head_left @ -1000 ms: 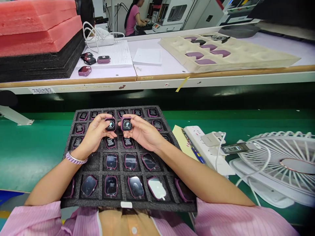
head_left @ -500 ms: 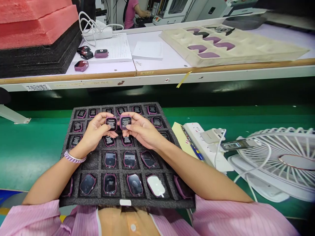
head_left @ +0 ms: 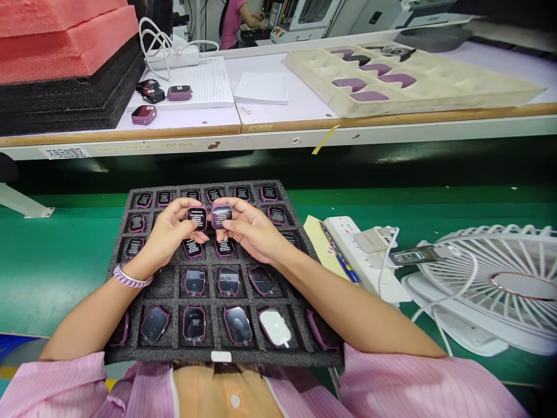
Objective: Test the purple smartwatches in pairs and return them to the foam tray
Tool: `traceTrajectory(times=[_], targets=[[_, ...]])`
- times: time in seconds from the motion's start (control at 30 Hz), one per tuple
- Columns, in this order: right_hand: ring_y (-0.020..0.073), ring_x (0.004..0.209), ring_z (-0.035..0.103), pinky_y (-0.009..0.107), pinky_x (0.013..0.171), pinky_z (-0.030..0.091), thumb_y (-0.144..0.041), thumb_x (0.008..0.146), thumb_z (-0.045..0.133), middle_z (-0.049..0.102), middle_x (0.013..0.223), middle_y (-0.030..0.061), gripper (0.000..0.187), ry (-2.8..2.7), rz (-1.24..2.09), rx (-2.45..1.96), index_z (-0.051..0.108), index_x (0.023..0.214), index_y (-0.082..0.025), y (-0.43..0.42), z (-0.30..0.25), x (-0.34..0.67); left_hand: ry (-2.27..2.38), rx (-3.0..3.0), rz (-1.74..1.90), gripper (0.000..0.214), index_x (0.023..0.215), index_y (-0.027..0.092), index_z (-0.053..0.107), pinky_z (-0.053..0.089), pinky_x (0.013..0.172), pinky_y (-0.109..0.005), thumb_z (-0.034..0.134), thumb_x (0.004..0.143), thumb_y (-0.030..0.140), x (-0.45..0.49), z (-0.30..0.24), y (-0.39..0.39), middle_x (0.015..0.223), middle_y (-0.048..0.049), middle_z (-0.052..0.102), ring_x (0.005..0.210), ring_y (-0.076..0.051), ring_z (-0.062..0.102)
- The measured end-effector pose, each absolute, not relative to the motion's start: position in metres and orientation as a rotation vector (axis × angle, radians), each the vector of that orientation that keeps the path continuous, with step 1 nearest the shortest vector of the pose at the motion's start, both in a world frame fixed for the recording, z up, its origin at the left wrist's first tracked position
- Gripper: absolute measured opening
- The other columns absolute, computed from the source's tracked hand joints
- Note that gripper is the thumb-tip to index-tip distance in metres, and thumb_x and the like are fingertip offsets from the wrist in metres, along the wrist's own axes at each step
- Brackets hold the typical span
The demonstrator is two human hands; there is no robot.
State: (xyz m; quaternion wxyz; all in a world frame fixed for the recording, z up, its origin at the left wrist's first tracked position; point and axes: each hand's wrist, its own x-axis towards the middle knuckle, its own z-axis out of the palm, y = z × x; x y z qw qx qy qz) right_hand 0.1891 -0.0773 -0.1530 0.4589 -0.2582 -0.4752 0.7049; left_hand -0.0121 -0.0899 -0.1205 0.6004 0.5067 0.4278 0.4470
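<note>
The foam tray (head_left: 209, 357) is the landmark for me: black, with square pockets in rows, it lies on the green bench top (head_left: 56, 273) directly in front of my body, and its near edge comes almost to my pink sleeves. Most pockets hold one purple watch case. In the two near rows the glass faces look up; in the far rows the backs with white print look up.

Above the second row from the far edge of the tray I keep both hands close together. My left hand (head_left: 167, 235) holds the left watch case (head_left: 197, 217), and my right hand (head_left: 252, 232) holds the right watch case (head_left: 221, 215). The two cases are just beside each other, almost touching, both with the printed back turned toward me and a little tilted. Each hand is closed around its case with thumb on the near side and fingertips on the far side, so the grip is narrow, only as wide as the case.

The pockets under my hands I cannot see well. The pocket at the left end of the third row from the near edge looks without a case, and it is nearer to my left wrist with the bracelet (head_left: 130, 277).
</note>
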Motion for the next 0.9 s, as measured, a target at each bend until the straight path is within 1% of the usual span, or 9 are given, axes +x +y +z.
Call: traceTrajectory(times=[0.13,0.3,0.57,0.67,0.83,0.9], targets=[[0.0148,0.071,0.067,0.03,0.066,0.055,-0.02,0.079,0.079,0.071,0.102,0.0026,0.045,-1.195,1.712,-0.655,0.061,0.121,-0.021,-0.0782,-0.1517,0.1887,1.014,1.216,1.042,0.041,0.109,0.017,0.056,0.063,0.059,-0.024,0.077,0.074,0.026,-0.0117,-0.1235,-0.0897,0.104,-0.002,0.069,0.061,-0.013,0.074],[0.0147,0.07,0.066,0.03,0.066,0.055,-0.022,0.079,0.079,0.069,0.098,0.0007,0.044,-1.222,1.698,-0.635,0.061,0.12,-0.021,-0.078,-0.1525,0.1876,1.033,1.248,1.055,0.042,0.106,0.018,0.055,0.06,0.055,-0.022,0.08,0.075,0.03,-0.0121,-0.1257,-0.0884,0.102,-0.0022,0.07,0.057,-0.011,0.071],[0.0141,0.07,0.066,0.029,0.067,0.055,-0.021,0.08,0.079,0.069,0.096,-0.0003,0.044,-1.215,1.715,-0.607,0.061,0.12,-0.021,-0.0781,-0.152,0.1874,1.036,1.254,1.071,0.039,0.104,0.017,0.056,0.059,0.053,-0.021,0.079,0.075,0.028,-0.0111,-0.1247,-0.0885,0.096,-0.0003,0.068,0.055,-0.011,0.07],[0.015,0.071,0.066,0.03,0.068,0.055,-0.022,0.08,0.08,0.068,0.097,0.0003,0.046,-1.215,1.708,-0.615,0.061,0.122,-0.021,-0.0783,-0.1516,0.1874,1.007,1.248,1.06,0.038,0.107,0.018,0.056,0.06,0.057,-0.022,0.076,0.076,0.026,-0.0121,-0.1257,-0.0888,0.098,-0.0006,0.068,0.059,-0.012,0.072],[0.0144,0.071,0.065,0.028,0.068,0.054,-0.018,0.076,0.081,0.066,0.095,-0.0007,0.052,-1.207,1.677,-0.631,0.059,0.123,-0.022,-0.0774,-0.1538,0.1872,0.949,1.24,1.072,0.049,0.115,0.019,0.055,0.065,0.067,-0.025,0.074,0.07,0.015,-0.0134,-0.1287,-0.0873,0.112,-0.0031,0.068,0.067,-0.013,0.075],[0.0135,0.069,0.064,0.027,0.067,0.054,-0.017,0.075,0.083,0.066,0.095,-0.001,0.052,-1.201,1.667,-0.631,0.06,0.122,-0.022,-0.0768,-0.1548,0.1868,0.948,1.24,1.074,0.049,0.114,0.018,0.055,0.066,0.068,-0.026,0.075,0.069,0.015,-0.013,-0.1286,-0.087,0.113,-0.0032,0.068,0.067,-0.013,0.076]])
